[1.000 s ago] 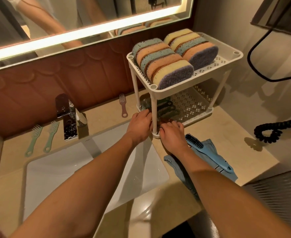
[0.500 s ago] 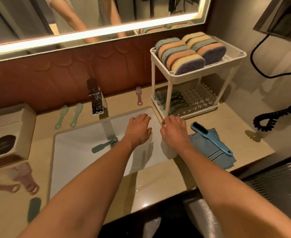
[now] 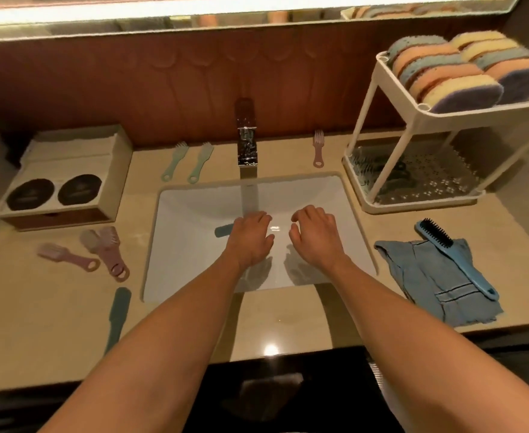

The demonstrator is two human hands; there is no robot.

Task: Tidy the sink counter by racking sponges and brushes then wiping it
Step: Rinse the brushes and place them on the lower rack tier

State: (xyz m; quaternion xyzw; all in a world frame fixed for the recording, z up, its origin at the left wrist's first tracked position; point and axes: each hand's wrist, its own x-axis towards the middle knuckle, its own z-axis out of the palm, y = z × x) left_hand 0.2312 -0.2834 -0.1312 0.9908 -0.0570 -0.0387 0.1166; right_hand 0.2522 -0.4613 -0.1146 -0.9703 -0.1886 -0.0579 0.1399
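Both your hands hang loosely curled and empty over the sink (image 3: pixel 194 210), and the teal brush (image 3: pixel 224 230) lies in the basin, long axis left-to-right, one end hidden under your left hand (image 3: pixel 250 240), well nearer than your right hand (image 3: pixel 314 237).

No text, brand, number or sign can be read anywhere in the view. Faint pale marks are seen on the two dark round discs (image 3: pixel 29 194) set in the box (image 3: pixel 118 170) at the left of the counter (image 3: pixel 54 323), but they are too blurred to be made out
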